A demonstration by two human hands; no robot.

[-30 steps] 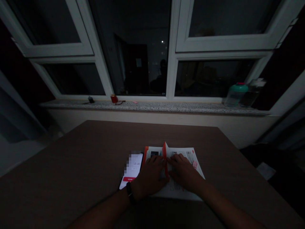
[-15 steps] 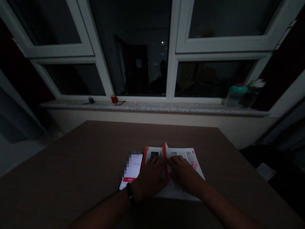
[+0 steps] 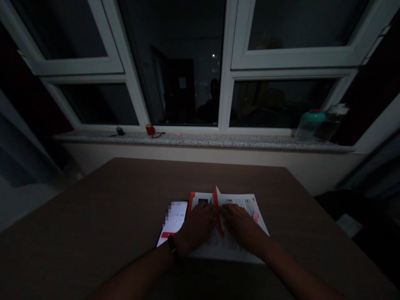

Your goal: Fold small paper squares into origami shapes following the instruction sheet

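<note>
An open book (image 3: 240, 249) lies on the table in the head view, with printed pages on both sides. Along its middle a red-edged page (image 3: 215, 195) stands up in a fold. My left hand (image 3: 200, 225) lies over the left page, its fingers closed on the fold from that side. From the other side my right hand (image 3: 240, 223) presses bunched fingers against the same fold; its thumb is mostly hidden. A small pink eraser-like piece (image 3: 255, 216) rests on the right page, beside my right hand. Left of the book is a lit phone (image 3: 173, 221), partly covered by my left wrist.
The brown table (image 3: 131, 187) reaches to the wall under a window. On the stone sill (image 3: 200, 141) stand a small red jar (image 3: 150, 129), a dark little bottle (image 3: 119, 131), and a teal-lidded clear container (image 3: 309, 125) with another bottle (image 3: 331, 121) beside it.
My left hand has shifted slightly away from me along the fold, and its thumb no longer shows near the fold's lower end. More of the red edge there is visible.
</note>
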